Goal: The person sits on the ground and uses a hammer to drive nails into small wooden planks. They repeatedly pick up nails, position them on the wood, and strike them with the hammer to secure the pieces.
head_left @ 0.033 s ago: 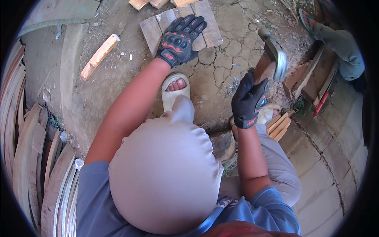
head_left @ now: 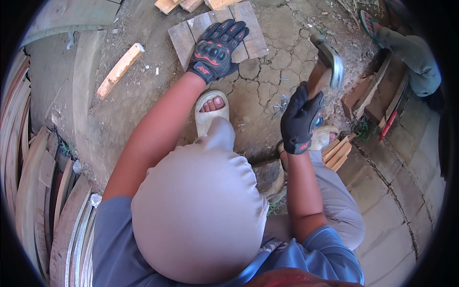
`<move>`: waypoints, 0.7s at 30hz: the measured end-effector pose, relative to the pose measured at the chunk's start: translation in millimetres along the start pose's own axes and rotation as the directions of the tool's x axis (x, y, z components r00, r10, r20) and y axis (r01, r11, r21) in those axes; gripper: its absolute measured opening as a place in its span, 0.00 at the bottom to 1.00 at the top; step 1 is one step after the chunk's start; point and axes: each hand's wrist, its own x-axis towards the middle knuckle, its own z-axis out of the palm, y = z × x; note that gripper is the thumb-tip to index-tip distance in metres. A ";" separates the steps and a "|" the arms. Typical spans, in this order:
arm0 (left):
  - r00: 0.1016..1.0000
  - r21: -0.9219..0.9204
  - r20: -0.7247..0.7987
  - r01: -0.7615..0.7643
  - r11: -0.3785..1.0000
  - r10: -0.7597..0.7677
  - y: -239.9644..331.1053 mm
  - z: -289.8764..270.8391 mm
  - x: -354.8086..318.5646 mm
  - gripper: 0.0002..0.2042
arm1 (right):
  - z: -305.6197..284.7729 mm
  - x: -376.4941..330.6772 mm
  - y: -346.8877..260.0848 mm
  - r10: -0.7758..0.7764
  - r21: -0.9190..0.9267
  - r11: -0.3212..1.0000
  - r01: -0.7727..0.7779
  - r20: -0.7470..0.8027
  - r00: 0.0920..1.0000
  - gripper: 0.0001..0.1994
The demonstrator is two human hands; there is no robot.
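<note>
My left hand [head_left: 216, 51], in a black glove with red marks, lies flat with fingers stretched over a wooden panel [head_left: 255, 36] of several short planks set side by side on the ground. A matching glove covers my right hand [head_left: 302, 117], which is wrapped round the wooden handle of a hammer [head_left: 336, 67]. The hammer is raised, its metal head beyond my fingers and apart from the panel. Loose nails [head_left: 281, 104] are scattered on the cracked earth between the panel and my right hand.
A wood strip [head_left: 119, 71] lies left of the panel; more wood pieces [head_left: 191, 5] sit beyond it. Stacked boards [head_left: 36, 182] line the left edge. Wood blocks [head_left: 370, 98], a red pen-like object [head_left: 388, 125] and another person's leg [head_left: 413, 60] are at right.
The hammer in my right hand has shifted very slightly up and to the left. My left hand stays flat on the panel.
</note>
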 end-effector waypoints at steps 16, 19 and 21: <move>1.000 0.025 0.024 0.002 1.000 -0.003 -1.4 -1.9 2.8 0.49 | 41.6 29.6 25.9 0.304 -0.133 0.947 -0.292 0.076 0.950 0.20; 1.000 0.007 0.017 -0.012 1.000 0.012 -0.6 -1.3 5.7 0.49 | 47.9 22.9 33.4 0.212 -0.160 0.971 -0.176 0.247 0.946 0.19; 1.000 0.007 0.013 -0.014 1.000 0.013 -0.9 -0.9 7.2 0.49 | 53.5 16.7 34.8 0.105 -0.187 0.982 -0.033 0.389 0.915 0.19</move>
